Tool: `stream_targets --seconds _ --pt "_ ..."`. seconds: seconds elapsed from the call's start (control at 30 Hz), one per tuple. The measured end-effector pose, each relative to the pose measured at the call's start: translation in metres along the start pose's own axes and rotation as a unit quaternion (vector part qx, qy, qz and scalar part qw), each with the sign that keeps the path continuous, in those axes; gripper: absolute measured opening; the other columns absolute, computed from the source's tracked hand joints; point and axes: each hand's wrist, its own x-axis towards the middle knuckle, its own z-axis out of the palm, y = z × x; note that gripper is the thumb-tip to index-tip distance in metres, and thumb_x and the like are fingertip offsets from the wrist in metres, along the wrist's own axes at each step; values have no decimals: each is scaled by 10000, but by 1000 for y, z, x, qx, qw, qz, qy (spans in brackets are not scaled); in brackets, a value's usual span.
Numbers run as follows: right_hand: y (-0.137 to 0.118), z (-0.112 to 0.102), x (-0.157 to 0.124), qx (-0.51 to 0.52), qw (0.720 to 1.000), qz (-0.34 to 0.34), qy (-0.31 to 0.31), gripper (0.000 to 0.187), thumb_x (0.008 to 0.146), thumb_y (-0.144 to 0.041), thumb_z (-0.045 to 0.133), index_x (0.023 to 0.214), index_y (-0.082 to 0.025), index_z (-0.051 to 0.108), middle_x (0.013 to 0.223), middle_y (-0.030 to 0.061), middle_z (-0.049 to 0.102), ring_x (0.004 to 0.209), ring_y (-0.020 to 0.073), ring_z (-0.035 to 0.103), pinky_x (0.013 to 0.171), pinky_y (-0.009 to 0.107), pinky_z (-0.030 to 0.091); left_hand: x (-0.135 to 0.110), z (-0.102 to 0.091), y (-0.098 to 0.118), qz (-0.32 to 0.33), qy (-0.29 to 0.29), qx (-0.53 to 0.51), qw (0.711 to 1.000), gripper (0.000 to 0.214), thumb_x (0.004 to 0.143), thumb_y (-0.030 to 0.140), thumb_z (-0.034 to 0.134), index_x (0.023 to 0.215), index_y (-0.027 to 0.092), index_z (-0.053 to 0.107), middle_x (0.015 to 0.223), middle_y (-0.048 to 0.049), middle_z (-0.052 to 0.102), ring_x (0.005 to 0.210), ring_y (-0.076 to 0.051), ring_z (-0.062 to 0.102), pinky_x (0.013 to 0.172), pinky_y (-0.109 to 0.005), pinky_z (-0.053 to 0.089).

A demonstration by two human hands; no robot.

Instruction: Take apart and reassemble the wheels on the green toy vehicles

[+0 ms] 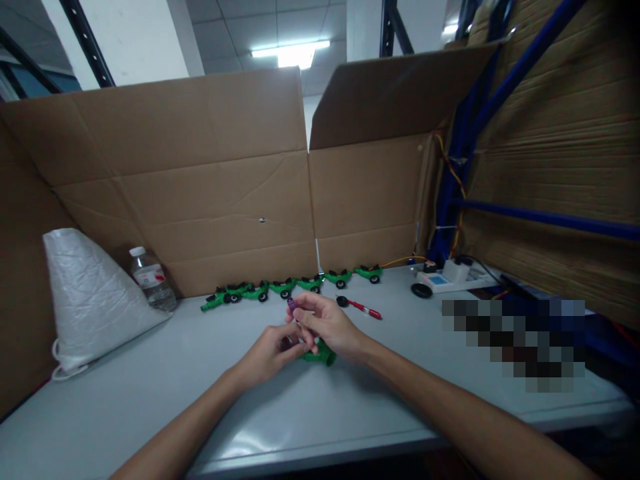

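My right hand [334,327] is closed, with a small purple piece [291,304] showing at its fingertips. Its exact kind is too small to make out. Against it, my left hand [273,355] has its thumb and fingers drawn together, and whatever they grip is hidden. A green plastic part [326,355] with a round open end shows just below the fingers; I cannot tell whether it is held or rests on the table. Behind the hands, a red screwdriver-like tool [367,311] lies close to a black round piece [343,301].
Several green toy vehicles [285,288] with black wheels line the back of the white table [150,413], before a cardboard wall [225,200]. At left stand a white bag [95,307] and a water bottle [153,280]. A power strip [463,276] with wires is at right.
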Motion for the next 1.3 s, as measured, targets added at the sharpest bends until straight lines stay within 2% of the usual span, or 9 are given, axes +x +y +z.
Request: stream_targets --seconds 0.07,0.17,0.37,0.53,0.67,0.9,1.03,1.2,1.3 --pt "0 0 0 4 1000 0 10 447 869 -544 789 1042 -210 548 966 22 731 421 48 538 354 175 455 0 0 0 -6 -5 -4 1000 338 1024 445 593 1027 141 740 931 -67 760 740 -139 589 689 -235 426" --pt "0 -1 1 11 1000 4 13 468 852 -519 817 1040 -229 502 825 -29 700 395 53 511 339 162 433 -1 0 0 -14 2 3 1000 347 1022 453 595 1038 145 753 941 -64 756 740 -137 580 688 -233 420" --pt "0 -3 0 11 1000 17 -11 387 994 -569 611 1124 -205 606 935 -2 663 443 39 541 382 167 476 -1 -1 3 -5 -2 9 1000 332 1015 440 609 1027 139 750 880 -39 717 702 -122 534 665 -225 404" --pt "1 -2 0 5 1000 1 -7 377 923 -507 741 1072 -208 567 1017 20 706 428 38 554 354 163 461 -1 0 3 8 1 1 1000 312 1029 414 587 1013 144 741 896 -44 737 729 -126 569 681 -225 411" --pt "2 -3 -1 4 1000 3 7 421 883 -467 804 1041 -236 489 827 -49 680 379 44 526 329 143 424 -3 0 2 3 -1 14 1000 335 1032 430 576 1038 150 760 866 -41 727 719 -130 577 664 -222 404" --pt "-2 -2 -2 -29 999 12 -17 411 999 -596 582 1100 -198 597 853 -14 658 422 48 534 368 168 470 -3 -1 0 -2 2 33 999 357 1020 452 589 1032 134 751 849 -46 714 692 -127 575 641 -219 404" --pt "-1 0 -5 -73 997 -13 -8 366 1003 -547 607 1095 -193 601 728 -43 628 414 62 514 369 173 455 -3 0 -3 1 4 46 999 310 1010 413 604 988 135 740 819 -38 707 686 -124 579 647 -216 411" --pt "5 1 -5 -84 996 -28 18 323 963 -487 691 1036 -230 510 842 -21 696 436 75 547 355 180 454 -2 1 -2 7 9 47 999 259 999 362 605 955 140 730 807 -30 710 676 -118 587 649 -210 421" --pt "6 1 -5 -85 995 -28 32 342 948 -465 716 1005 -249 458 740 -62 657 414 85 539 341 175 444 -2 2 1 11 6 40 999 250 999 351 603 974 140 735 837 -34 725 698 -122 599 669 -211 434"
